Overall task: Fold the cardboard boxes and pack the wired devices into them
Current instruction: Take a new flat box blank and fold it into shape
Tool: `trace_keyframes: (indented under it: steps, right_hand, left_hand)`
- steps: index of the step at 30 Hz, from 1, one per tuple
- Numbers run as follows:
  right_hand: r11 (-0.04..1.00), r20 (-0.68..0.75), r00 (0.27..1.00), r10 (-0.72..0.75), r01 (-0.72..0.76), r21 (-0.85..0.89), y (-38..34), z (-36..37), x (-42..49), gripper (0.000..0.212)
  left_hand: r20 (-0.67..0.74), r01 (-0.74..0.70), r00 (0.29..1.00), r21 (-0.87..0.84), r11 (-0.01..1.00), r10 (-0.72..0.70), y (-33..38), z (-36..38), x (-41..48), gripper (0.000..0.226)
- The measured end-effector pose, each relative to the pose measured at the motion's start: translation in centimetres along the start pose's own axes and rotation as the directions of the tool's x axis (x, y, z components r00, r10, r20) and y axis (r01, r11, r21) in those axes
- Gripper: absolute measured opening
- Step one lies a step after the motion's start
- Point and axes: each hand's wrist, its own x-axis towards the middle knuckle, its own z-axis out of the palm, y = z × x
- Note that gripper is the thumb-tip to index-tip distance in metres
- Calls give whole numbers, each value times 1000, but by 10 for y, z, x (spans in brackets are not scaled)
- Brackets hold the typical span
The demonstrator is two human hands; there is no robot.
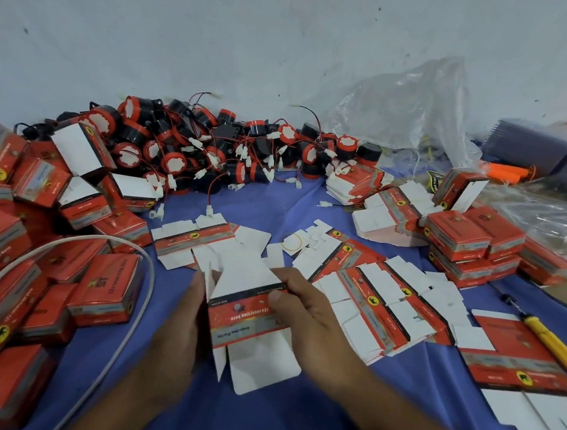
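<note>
A red and white cardboard box point(248, 321), partly opened from flat, is held up over the blue cloth at the centre. My left hand point(182, 322) grips its left side with fingers behind the panel. My right hand point(305, 306) pinches its upper right edge, thumb on the printed face. Its white flaps hang toward me. Flat unfolded boxes point(371, 291) lie spread to the right and behind. A heap of black and red wired devices point(212, 147) with white plugs lies along the wall.
Folded red boxes point(31, 261) are piled on the left and more point(471, 245) on the right. A white cable point(129, 321) loops at the left. A yellow-handled screwdriver point(552, 341) lies at the right. Clear plastic bags point(422, 107) sit at the back right.
</note>
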Motion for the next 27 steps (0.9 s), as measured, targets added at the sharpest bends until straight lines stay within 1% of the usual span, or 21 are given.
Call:
trace_keyframes:
  steps: [1,3,5,7,9,11,13,14,15,16,17,18,19,20,21,22,24,26,27]
  right_hand:
    - [1000,-5,1000,-9,9,20,1,0,0,35]
    - [996,2,999,-36,36,85,2,2,-2,37]
    - [988,20,996,-84,81,134,0,4,-4,36]
    - [980,56,991,-125,115,165,-2,5,-5,29]
    - [969,78,991,-107,87,231,-3,4,-3,23]
    - [962,82,993,-85,60,267,-5,3,-1,20]
    - [973,76,993,-94,76,218,-6,4,-2,16]
    - [986,72,991,-112,102,133,-7,5,-3,12]
    - [991,62,989,-137,135,24,-8,6,-4,9]
    - [984,47,986,-159,162,-73,-6,8,-5,10]
    - [978,27,985,-170,172,-120,-5,9,-6,13]
    - [977,13,986,-169,169,-129,-3,10,-6,15]
    - [974,1,984,-176,174,-146,-1,10,-6,17]
    - [967,-19,981,-194,188,-171,-2,11,-6,20]
    - [958,-37,975,-218,207,-199,-3,11,-5,21]
    - [951,-46,970,-241,226,-210,-4,10,-4,23]
    - [964,-50,973,-224,214,-159,-10,8,-1,31]
    - [977,-23,981,-192,189,-96,-9,4,0,31]
    - [979,-2,982,-188,187,-81,-8,2,-1,33]
  left_hand:
    - [12,7,1000,-48,999,-7,1,-2,1,45]
    - [-1,6,1000,-116,993,-6,6,-4,1,44]
    - [-4,-13,1000,-141,990,13,10,-6,2,44]
    - [-20,-20,1000,-156,988,17,11,-8,4,37]
    - [-22,-11,1000,-158,987,7,10,-10,5,35]
    - [-20,-23,1000,-126,992,20,8,-10,4,42]
    - [-17,-67,998,-122,990,65,6,-9,5,41]
    - [-12,-97,995,-126,987,96,6,-8,6,45]
    - [9,-125,992,-121,985,127,7,-8,7,56]
    - [36,-145,988,-111,983,150,6,-8,8,66]
    - [44,-152,987,-88,984,156,5,-7,7,69]
    - [36,-174,984,-37,984,176,4,-5,6,62]
    - [32,-234,972,79,969,232,3,-4,5,48]
    - [34,-308,950,242,920,309,1,-3,4,37]
    - [48,-364,926,375,852,375,-1,-1,2,30]
    - [67,-398,908,448,801,414,-1,-1,0,27]
    - [125,-430,896,486,761,426,-2,-3,-2,22]
    - [203,-454,888,539,709,414,-2,-6,-3,33]
    - [222,-451,891,540,711,396,-2,-6,-3,39]
